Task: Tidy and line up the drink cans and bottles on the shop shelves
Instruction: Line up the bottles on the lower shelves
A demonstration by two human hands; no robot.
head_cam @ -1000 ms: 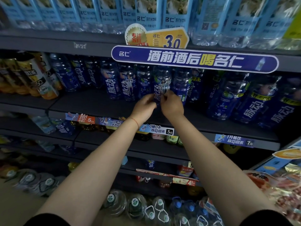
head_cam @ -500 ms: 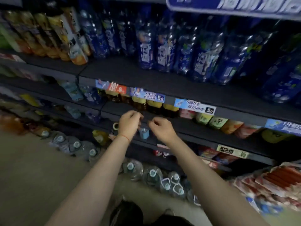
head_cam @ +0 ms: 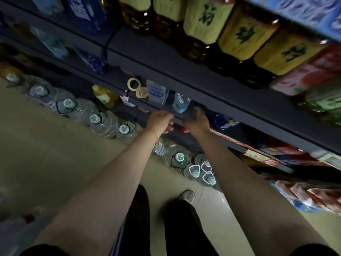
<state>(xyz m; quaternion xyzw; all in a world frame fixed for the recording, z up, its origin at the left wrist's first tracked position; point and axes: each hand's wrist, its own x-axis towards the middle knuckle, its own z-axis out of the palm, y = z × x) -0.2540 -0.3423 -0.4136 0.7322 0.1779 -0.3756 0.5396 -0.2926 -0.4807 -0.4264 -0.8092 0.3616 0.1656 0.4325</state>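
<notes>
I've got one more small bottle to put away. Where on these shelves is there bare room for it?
The widest bare patch is the dark shelf board in front of the yellow-labelled bottles. The lower shelf is crowded: a clear water bottle and a small tilted bottle sit just above both hands, left hand, right hand. Jugs line the floor.

Hiding fingertips of right hand (head_cam: 196, 121) behind shelf edge (head_cam: 230, 108); blurring yellow-labelled bottles (head_cam: 245, 36), tops cropped by upper frame; obscuring left hand (head_cam: 160, 121) fingers underneath; smearing packets (head_cam: 313, 196) at right edge.
</notes>
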